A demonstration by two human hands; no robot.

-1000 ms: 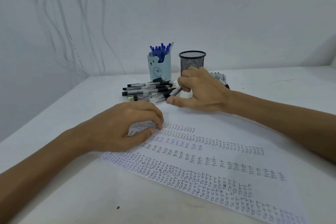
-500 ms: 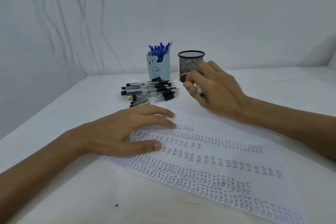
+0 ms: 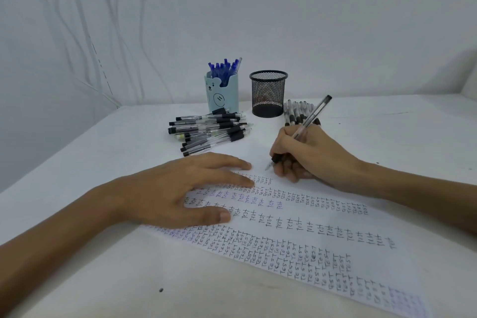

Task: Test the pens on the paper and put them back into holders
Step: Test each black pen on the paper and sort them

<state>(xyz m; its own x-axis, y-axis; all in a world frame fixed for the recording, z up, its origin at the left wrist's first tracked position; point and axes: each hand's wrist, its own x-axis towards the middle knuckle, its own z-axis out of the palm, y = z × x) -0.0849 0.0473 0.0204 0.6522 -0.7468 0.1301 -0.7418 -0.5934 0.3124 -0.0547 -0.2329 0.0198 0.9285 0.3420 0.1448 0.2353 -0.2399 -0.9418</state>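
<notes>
My right hand (image 3: 307, 155) grips a clear black-capped pen (image 3: 311, 120) in writing position, its tip at the upper rows of the white paper (image 3: 296, 224), which is covered in lines of "TEST". Spread flat with fingers apart, my left hand (image 3: 185, 188) presses on the paper's left part. A pile of black pens (image 3: 209, 131) lies behind the paper. Further back stand a light-blue bear holder (image 3: 222, 95) with several blue pens and a black mesh holder (image 3: 268, 94). More black pens (image 3: 296, 111) lie right of the mesh holder.
Everything rests on a white table (image 3: 129, 279) set against a white wall. White cables (image 3: 85, 33) hang down the wall at the left. A small dark speck (image 3: 161, 289) marks the table near the front.
My right hand picked a pen from the pile, turned it into a writing grip and came down to the paper. My left hand spread flat on the paper.
</notes>
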